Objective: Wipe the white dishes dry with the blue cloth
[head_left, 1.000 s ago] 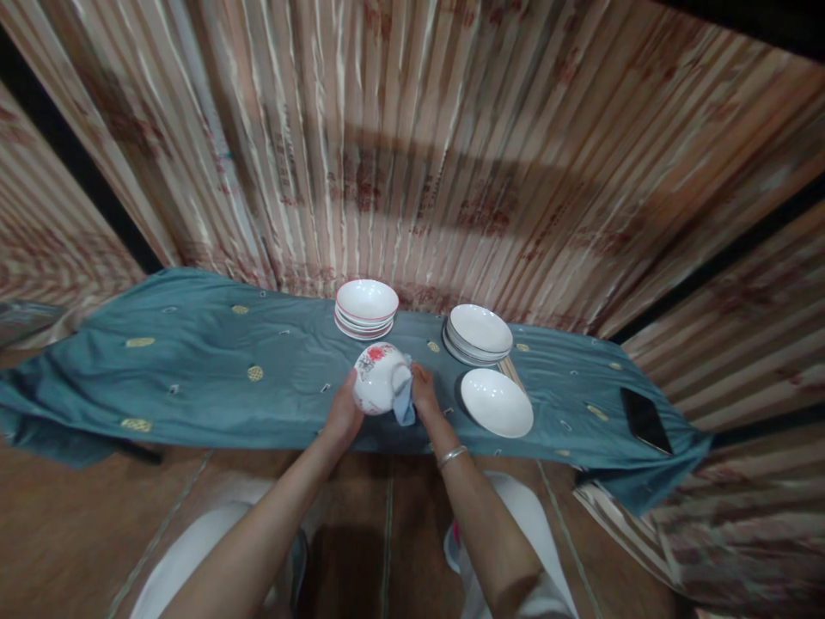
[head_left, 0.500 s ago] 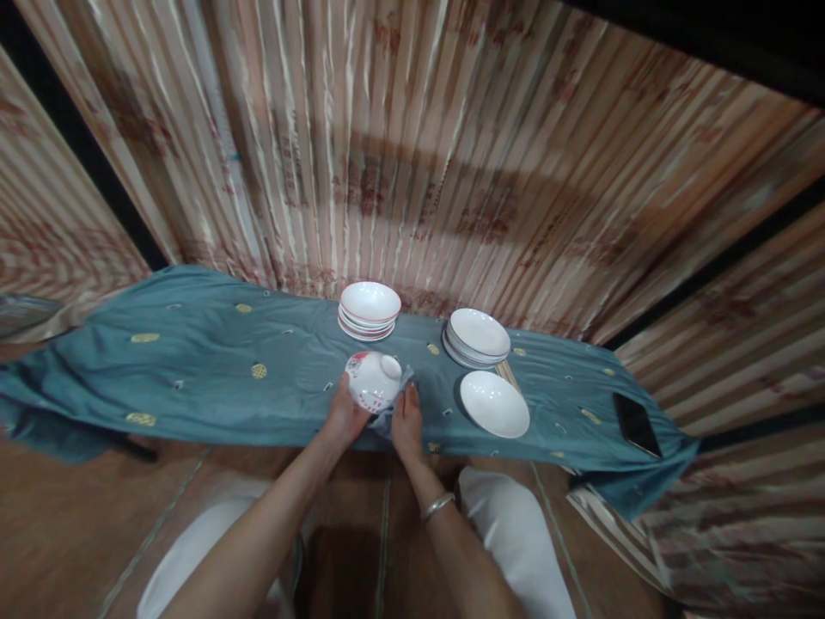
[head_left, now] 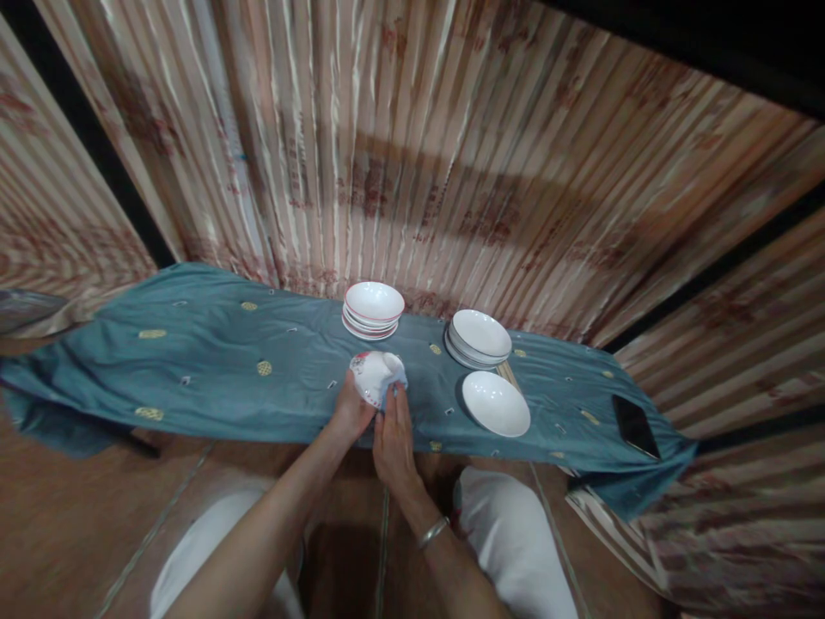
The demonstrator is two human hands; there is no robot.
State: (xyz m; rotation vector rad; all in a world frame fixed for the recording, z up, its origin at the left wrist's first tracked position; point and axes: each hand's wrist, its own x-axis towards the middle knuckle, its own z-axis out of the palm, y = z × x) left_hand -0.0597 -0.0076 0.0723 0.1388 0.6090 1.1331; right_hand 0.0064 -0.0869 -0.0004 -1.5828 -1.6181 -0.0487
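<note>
My left hand (head_left: pixel 351 407) grips the left edge of a white bowl (head_left: pixel 369 373) with red markings on its outside. Its underside and foot ring face up, tilted above the table. My right hand (head_left: pixel 394 440) presses a light blue-grey cloth (head_left: pixel 390 393) against the bowl's outer wall with fingers together; most of the cloth is hidden under them. Just beyond the bowl stands a stack of red-rimmed white bowls (head_left: pixel 375 303). Right of my hands, a shallow white dish (head_left: pixel 495 404) lies face up.
Behind the single dish is a stack of dark-rimmed white dishes (head_left: pixel 480 334). A black phone (head_left: pixel 635 425) lies near the right end of the table. Blue-green cloth (head_left: pixel 219 370) covers the table, and a pleated patterned curtain (head_left: pixel 412 155) hangs directly behind it.
My right hand has moved from the bowl's right side up onto its outer wall, carrying the cloth with it. My left hand keeps hold of the bowl.
</note>
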